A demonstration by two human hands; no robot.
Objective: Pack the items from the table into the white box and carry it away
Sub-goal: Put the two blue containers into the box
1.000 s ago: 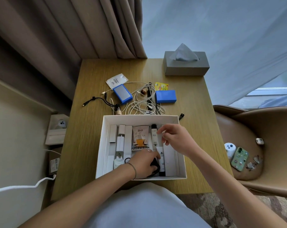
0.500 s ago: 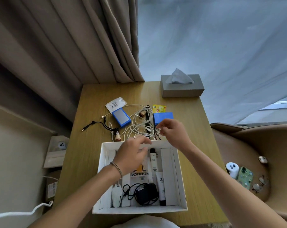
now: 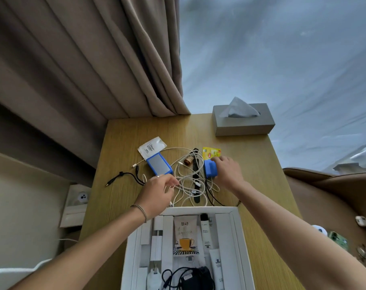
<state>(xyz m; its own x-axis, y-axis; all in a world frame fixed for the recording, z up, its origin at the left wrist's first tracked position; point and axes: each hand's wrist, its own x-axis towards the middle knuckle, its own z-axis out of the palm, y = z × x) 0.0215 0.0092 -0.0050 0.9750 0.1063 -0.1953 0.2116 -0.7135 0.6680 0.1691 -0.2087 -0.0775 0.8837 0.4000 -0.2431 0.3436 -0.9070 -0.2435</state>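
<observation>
Right hand holds the blue block, left hand pinches the white cable, white box close by

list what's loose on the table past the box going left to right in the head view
black cable → white sachet → blue-framed device → left hand in the white cables → black comb → blue box under the right hand

On the rectangular wooden table, the open white cardboard box lies nearest the person; behind it sprawls the tangle of white cables, with the grey tissue box at the far right corner.
</observation>
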